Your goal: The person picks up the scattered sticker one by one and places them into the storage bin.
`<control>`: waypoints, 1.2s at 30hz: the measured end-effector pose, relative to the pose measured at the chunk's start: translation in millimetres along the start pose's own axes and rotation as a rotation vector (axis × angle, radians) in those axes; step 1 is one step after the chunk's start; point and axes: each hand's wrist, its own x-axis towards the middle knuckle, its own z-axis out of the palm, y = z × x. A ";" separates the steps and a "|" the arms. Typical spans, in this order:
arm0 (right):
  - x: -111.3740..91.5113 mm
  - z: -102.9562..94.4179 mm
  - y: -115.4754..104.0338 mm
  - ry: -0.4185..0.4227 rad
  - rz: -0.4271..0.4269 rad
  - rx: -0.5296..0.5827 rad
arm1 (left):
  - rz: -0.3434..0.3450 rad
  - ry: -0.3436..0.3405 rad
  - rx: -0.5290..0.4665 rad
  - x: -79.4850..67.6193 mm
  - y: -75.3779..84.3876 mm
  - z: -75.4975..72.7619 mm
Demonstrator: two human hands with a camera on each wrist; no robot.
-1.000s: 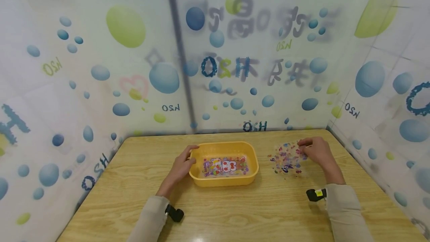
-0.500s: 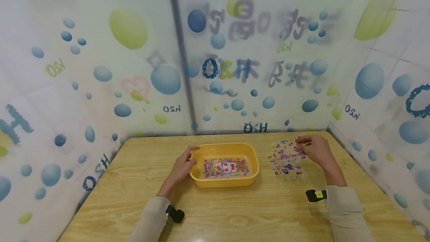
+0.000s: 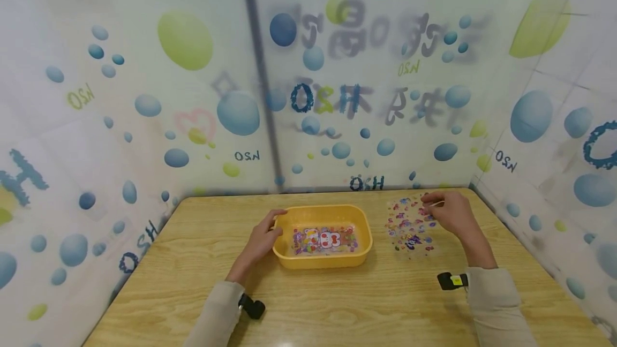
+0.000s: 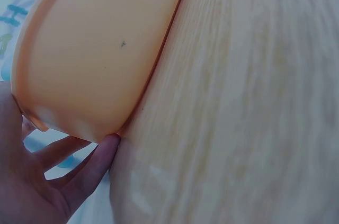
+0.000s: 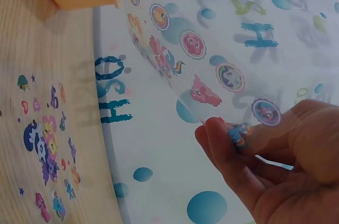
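A yellow plastic basin (image 3: 321, 262) stands on the wooden table, with a sticker sheet (image 3: 322, 240) of cartoon animals lying flat inside it. My left hand (image 3: 262, 237) grips the basin's left end, thumb over the rim; in the left wrist view its fingers (image 4: 103, 152) touch the outer wall. To the right, my right hand (image 3: 453, 213) pinches a clear sticker sheet (image 5: 192, 44) by one edge between thumb and fingers. That sheet is raised and bent in the right wrist view. Below it, more pony stickers (image 5: 45, 150) show against the table; whether they are on a separate sheet I cannot tell.
The wooden table (image 3: 332, 309) meets a printed curtain (image 3: 308, 79) at its back edge, with more curtain on both sides. Black wrist cameras (image 3: 253, 307) are strapped over both sleeves.
My right hand has shifted slightly up and back, and the clear sheet it pinches has spread, its stickers showing farther apart. The left hand and the basin keep their places.
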 end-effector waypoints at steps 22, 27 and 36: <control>-5.8 4.3 -27.7 0.041 -0.046 -0.022 | 0.003 -0.003 0.001 -0.4 -0.3 -0.4; -7.1 7.6 -34.3 0.024 -0.058 -0.001 | 0.003 -0.001 0.006 -1.4 -0.8 -0.3; -1.6 22.5 -46.6 0.006 -0.086 0.013 | 0.001 0.007 -0.001 -0.1 0.9 -0.2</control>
